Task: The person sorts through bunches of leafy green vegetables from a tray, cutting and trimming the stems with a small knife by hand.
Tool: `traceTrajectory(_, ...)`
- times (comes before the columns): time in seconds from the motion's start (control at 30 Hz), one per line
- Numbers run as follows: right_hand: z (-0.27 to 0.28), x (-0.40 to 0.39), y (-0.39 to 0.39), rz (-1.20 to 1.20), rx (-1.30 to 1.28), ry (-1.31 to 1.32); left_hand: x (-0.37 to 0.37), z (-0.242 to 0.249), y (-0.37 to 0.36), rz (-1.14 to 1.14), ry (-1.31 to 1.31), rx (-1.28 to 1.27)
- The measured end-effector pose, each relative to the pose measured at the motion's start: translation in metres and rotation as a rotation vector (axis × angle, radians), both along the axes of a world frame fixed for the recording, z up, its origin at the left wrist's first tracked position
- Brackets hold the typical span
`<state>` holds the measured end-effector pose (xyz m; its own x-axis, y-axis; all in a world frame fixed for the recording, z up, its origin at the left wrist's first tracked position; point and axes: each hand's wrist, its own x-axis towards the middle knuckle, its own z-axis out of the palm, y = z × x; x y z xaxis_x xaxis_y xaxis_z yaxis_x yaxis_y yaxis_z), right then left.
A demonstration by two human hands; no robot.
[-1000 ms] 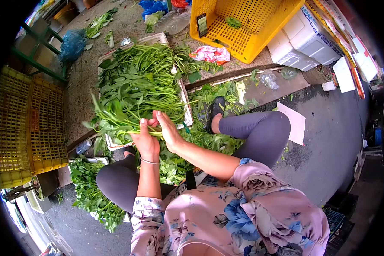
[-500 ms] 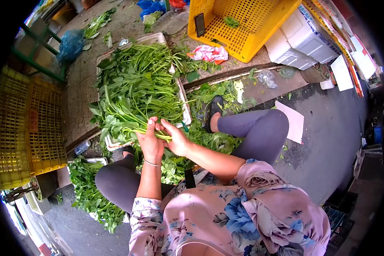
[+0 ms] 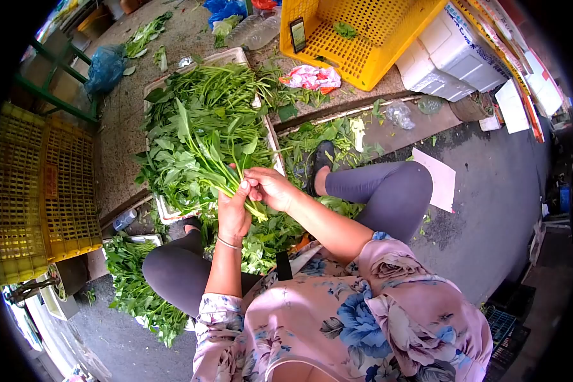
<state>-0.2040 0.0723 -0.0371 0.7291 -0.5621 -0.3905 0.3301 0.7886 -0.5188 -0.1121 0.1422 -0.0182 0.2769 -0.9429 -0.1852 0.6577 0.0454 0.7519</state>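
Observation:
My left hand (image 3: 233, 215) is closed round a small bunch of water spinach (image 3: 204, 156), its leaves pointing up and away, its pale cut stem ends sticking out below the fingers. Against the left thumb, my right hand (image 3: 270, 189) pinches at the stems of the same bunch; its fingertips are partly hidden. Just beyond both hands lies a white foam tray (image 3: 275, 149) heaped with more water spinach (image 3: 200, 95). Loose greens (image 3: 264, 239) lie below the hands, between my legs.
A yellow crate (image 3: 369, 44) holding a phone (image 3: 297, 35) stands at the back right, near white foam boxes (image 3: 449, 54). Another yellow crate (image 3: 41, 184) is at the left. More greens (image 3: 140, 280) sit by my left knee. A step edge (image 3: 337, 121) crosses behind my shoe.
The bunch has swung from lying leftward to a more upright angle. Both hands have shifted slightly right, and the right fingers have curled in onto the stems.

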Motion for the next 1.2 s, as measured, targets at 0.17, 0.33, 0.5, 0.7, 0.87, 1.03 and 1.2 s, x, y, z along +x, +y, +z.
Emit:
traceTrajectory(0.17,0.008,-0.005,-0.004,0.030,0.030,0.013,-0.004,0.002,0.001,-0.062,-0.022,-0.034)
traceTrajectory(0.33,0.014,-0.013,-0.002,0.018,0.152,-0.071,-0.006,0.009,0.003,-0.136,-0.065,-0.030)
traceTrajectory(0.5,-0.012,-0.016,-0.003,0.000,0.201,-0.232,-0.005,0.005,0.001,-0.178,-0.157,-0.002)
traceTrajectory(0.7,-0.030,-0.041,-0.010,-0.373,-0.138,0.663,0.025,0.028,0.006,0.161,-0.117,-0.113)
traceTrajectory(0.87,-0.054,-0.038,-0.020,0.136,-0.887,1.105,0.035,0.045,0.013,0.451,-0.367,-0.115)
traceTrajectory(1.03,-0.030,0.011,-0.021,-0.001,-1.379,1.230,0.055,0.011,0.006,0.326,0.071,-0.037)
traceTrajectory(1.2,-0.051,0.035,-0.042,0.229,-1.505,1.265,0.065,-0.024,0.004,0.358,0.321,-0.032)
